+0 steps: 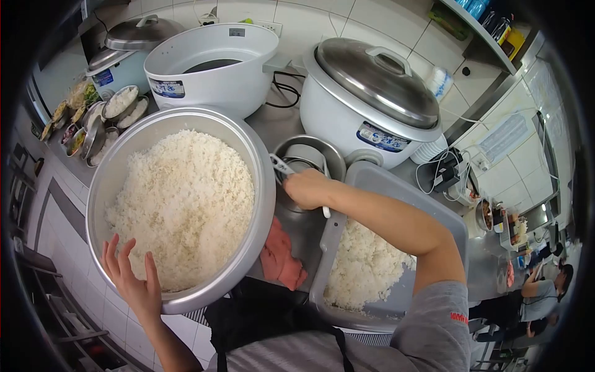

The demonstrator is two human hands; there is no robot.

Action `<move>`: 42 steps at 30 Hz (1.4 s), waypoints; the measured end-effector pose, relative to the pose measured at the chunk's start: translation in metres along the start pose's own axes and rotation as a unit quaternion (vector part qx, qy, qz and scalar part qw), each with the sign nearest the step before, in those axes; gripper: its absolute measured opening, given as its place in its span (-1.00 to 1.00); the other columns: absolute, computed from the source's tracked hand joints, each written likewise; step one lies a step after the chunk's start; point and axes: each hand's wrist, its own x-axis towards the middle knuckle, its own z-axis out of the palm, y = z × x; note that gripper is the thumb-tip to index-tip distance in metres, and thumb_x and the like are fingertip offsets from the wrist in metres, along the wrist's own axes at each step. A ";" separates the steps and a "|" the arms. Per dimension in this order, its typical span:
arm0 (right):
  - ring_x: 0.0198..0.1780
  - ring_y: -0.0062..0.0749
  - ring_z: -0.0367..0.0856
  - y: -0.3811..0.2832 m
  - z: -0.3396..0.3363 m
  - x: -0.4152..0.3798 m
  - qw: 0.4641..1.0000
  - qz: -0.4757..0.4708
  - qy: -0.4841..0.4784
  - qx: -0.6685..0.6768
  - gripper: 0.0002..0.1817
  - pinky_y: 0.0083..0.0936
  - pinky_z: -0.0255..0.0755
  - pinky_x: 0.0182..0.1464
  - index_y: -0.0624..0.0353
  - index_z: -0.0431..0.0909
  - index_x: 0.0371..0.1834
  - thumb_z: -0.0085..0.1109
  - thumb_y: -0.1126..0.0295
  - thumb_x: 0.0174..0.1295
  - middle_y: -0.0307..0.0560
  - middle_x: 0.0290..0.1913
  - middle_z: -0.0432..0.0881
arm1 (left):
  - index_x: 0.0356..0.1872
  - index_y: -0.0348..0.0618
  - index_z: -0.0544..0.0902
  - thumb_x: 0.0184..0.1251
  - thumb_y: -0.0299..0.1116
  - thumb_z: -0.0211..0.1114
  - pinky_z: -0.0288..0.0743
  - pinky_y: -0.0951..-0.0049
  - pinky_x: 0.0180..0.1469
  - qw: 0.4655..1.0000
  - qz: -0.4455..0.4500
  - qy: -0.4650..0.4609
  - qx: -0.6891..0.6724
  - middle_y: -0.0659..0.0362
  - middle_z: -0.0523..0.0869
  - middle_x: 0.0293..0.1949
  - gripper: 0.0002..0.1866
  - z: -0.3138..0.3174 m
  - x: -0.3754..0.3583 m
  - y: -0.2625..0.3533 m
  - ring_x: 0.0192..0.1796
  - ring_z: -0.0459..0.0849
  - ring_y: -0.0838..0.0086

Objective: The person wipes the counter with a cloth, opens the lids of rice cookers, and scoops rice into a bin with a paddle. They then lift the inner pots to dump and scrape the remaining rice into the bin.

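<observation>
A large metal pot (260,186) full of cooked white rice (183,208) is tilted up on the counter's front edge. My left hand (133,279) lies flat against its near rim, fingers spread. My right hand (308,188) is closed around the white handle of a rice paddle (282,167) that reaches into a small steel bowl (334,161). Just right of the pot sits a grey plastic tray (403,189) holding a heap of rice (365,266).
Behind stand an open white rice cooker (214,65), a lidded one (372,102) and a third (127,53) far left. A pink cloth (280,255) lies between pot and tray. Small food dishes (93,121) line the left. Another person (545,291) sits far right.
</observation>
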 end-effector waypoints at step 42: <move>0.03 -0.05 0.40 0.021 0.155 -0.332 0.822 0.563 -0.067 0.056 -0.57 -0.31 0.31 0.04 0.13 0.48 -0.11 0.15 0.15 -0.04 0.01 -0.06 0.50 | -0.31 -0.10 0.57 -0.12 -0.23 0.33 0.42 0.33 -0.16 0.718 0.488 -0.214 -0.448 0.15 0.54 -0.31 -0.70 0.046 -0.101 0.174 -0.23 0.54 0.27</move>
